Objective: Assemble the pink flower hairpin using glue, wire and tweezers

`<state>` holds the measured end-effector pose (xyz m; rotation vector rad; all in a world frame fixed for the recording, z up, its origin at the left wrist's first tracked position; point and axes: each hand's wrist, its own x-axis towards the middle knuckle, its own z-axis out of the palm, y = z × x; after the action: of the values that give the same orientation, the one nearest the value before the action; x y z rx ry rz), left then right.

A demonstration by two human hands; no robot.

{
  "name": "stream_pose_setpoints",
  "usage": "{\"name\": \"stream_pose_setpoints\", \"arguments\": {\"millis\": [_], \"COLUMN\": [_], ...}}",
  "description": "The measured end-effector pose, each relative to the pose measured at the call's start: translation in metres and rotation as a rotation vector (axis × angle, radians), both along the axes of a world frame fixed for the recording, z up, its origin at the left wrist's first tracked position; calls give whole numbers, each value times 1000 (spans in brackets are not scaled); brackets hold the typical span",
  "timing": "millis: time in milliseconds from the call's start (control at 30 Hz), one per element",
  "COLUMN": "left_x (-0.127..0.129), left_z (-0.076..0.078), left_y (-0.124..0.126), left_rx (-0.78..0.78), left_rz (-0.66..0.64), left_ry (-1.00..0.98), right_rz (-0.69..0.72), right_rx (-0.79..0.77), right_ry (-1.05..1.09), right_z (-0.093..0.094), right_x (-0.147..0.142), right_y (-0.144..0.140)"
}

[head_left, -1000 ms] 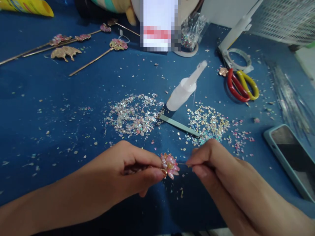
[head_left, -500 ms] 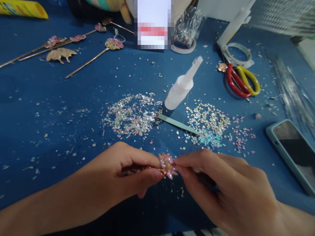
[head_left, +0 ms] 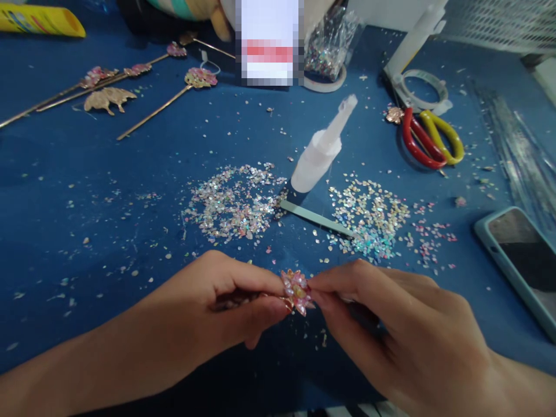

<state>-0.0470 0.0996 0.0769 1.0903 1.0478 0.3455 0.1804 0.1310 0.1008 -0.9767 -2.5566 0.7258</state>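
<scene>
A small pink and gold flower ornament (head_left: 297, 292) is held between my two hands, low in the middle of the head view. My left hand (head_left: 230, 307) pinches its left side between thumb and forefinger. On the right edge of the petals, the thumb and forefinger of my right hand (head_left: 391, 318) are closed. Just beyond the hands lie green tweezers (head_left: 319, 220), between a pile of pale iridescent chips (head_left: 234, 202) and a pile of yellowish and turquoise chips (head_left: 369, 214). A white glue bottle (head_left: 317, 159) stands behind the tweezers.
Ornamented hairpins (head_left: 156, 110) and a gold leaf-like piece (head_left: 108, 99) lie back left. Red-and-yellow-handled pliers or scissors (head_left: 423, 147) and a tape roll (head_left: 423, 90) are back right. A phone (head_left: 521, 249) lies far right. A blurred screen (head_left: 267, 46) and bag of beads (head_left: 325, 55) stand behind.
The view has shifted very slightly. Both hands keep the same grip on the flower ornament, and the things on the table stay where they were.
</scene>
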Motion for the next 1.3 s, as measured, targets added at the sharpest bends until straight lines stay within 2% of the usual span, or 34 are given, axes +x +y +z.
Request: {"name": "stream_pose_setpoints", "arguments": {"millis": [533, 700, 933, 1300], "left_x": [0, 0, 0, -1], "left_z": [2, 1, 1, 4], "left_y": [-1, -1, -1, -2], "left_rx": [-30, -27, -4, -13], "left_rz": [-3, 6, 9, 0], "left_ry": [17, 4, 5, 35], "right_rz": [37, 68, 60, 51], "right_rx": [39, 40, 46, 35], "right_ry": [20, 128, 28, 12], "right_z": [-6, -9, -8, -4], "right_x": [1, 2, 2, 0], "right_y": [-2, -2, -2, -4]}}
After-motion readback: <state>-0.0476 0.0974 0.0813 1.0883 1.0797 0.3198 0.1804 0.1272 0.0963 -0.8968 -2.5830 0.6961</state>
